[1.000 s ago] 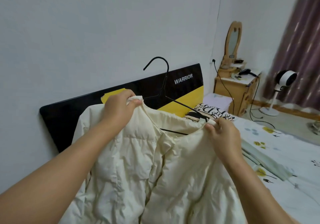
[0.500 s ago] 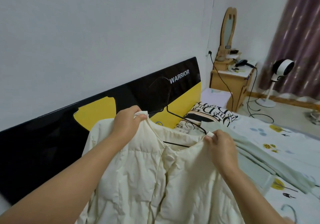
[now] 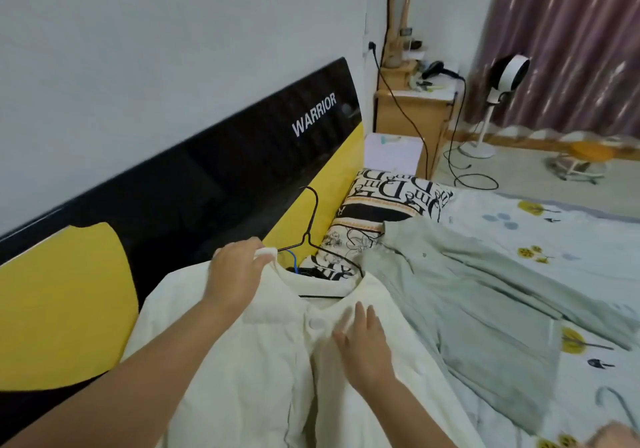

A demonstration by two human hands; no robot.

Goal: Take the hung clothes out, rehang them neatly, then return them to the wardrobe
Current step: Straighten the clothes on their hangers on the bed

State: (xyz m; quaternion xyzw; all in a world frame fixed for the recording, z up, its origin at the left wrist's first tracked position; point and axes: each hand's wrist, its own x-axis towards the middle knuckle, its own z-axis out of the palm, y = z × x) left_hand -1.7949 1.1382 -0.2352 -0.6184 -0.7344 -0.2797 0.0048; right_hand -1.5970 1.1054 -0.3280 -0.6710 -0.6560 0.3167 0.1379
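At the bed's (image 3: 519,239) headboard edge we pinch the cream jacket's (image 3: 242,361) collar with our left hand (image 3: 235,274), right hand (image 3: 363,340) flat on its front, hanger (image 3: 311,236) inside, curtained room beyond.

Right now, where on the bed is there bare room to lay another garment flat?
Free: the floral sheet beyond the green garment, from the lettered pillow towards the far bed edge. Crowded: near the headboard, where the cream jacket on its black hanger lies under both hands, left hand at the collar, right hand flat, green garment alongside.
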